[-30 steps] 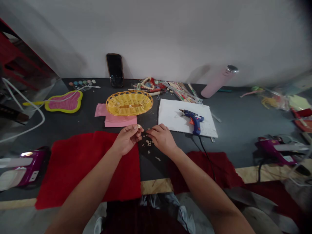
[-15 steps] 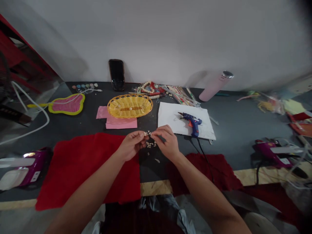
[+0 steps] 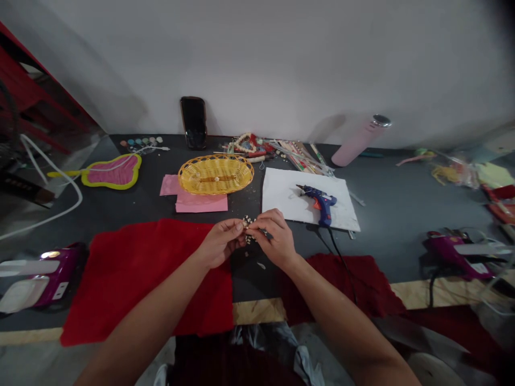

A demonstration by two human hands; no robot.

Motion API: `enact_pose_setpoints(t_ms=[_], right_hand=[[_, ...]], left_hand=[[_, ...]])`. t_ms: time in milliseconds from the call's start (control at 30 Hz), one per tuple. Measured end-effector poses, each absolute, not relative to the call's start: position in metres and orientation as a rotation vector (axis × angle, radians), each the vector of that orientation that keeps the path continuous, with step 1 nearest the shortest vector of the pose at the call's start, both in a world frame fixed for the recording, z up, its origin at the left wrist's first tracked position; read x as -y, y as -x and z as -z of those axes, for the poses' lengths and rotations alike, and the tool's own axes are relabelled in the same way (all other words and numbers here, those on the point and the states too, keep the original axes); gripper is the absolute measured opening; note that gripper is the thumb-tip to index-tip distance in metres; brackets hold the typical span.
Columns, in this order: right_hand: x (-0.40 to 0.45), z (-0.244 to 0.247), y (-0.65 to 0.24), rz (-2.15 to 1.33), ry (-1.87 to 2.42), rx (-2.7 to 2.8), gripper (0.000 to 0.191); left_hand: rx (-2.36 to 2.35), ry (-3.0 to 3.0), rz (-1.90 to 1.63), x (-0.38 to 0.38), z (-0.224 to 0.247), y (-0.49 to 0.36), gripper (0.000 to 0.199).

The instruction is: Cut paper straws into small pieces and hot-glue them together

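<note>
My left hand [image 3: 222, 240] is closed in a pinch over the dark tabletop, at the right edge of the red cloth [image 3: 153, 273]. What it pinches is small and pale and mostly covered by the fingers. Close against it, my right hand [image 3: 274, 235] is also pinched, its fingertips meeting those of the left. Whatever sits in the right fingertips is too small to name. Several tiny cream-coloured pieces [image 3: 248, 240] lie on the table under and between both hands.
Behind the hands, a yellow woven basket [image 3: 201, 186] stands on pink sheets [image 3: 201, 203]. A blue glue gun [image 3: 322, 203] lies on a white board [image 3: 277, 187], its cord running forward. Farther back are a phone [image 3: 194, 123], a pink bottle [image 3: 360, 142] and loose sticks [image 3: 295, 155].
My right hand has come in closer, so its fingertips now meet the left hand's. The gap between the hands has shut. The whole view has shifted slightly.
</note>
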State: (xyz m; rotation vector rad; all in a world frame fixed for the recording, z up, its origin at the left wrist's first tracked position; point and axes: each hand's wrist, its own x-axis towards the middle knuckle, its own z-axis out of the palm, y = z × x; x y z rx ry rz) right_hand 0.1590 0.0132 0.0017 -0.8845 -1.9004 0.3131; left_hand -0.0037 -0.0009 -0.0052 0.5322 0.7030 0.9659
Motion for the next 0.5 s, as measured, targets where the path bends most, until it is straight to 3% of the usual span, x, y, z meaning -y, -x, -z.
enact_pose_setpoints(t_ms=[367, 500], right_hand=[[-0.013, -0.0018, -0.1572, -0.341, 0.882, 1.9, 0.005], [-0.0124, -0.0017, -0.1604, -0.42, 0.858, 1.878, 0.013]], left_hand=[[-0.699, -0.546, -0.959, 0.0007, 0.0062, 0.0037, 0.019], [-0.714, -0.541, -0.957, 0.0005, 0.0055, 0.0043, 0.02]])
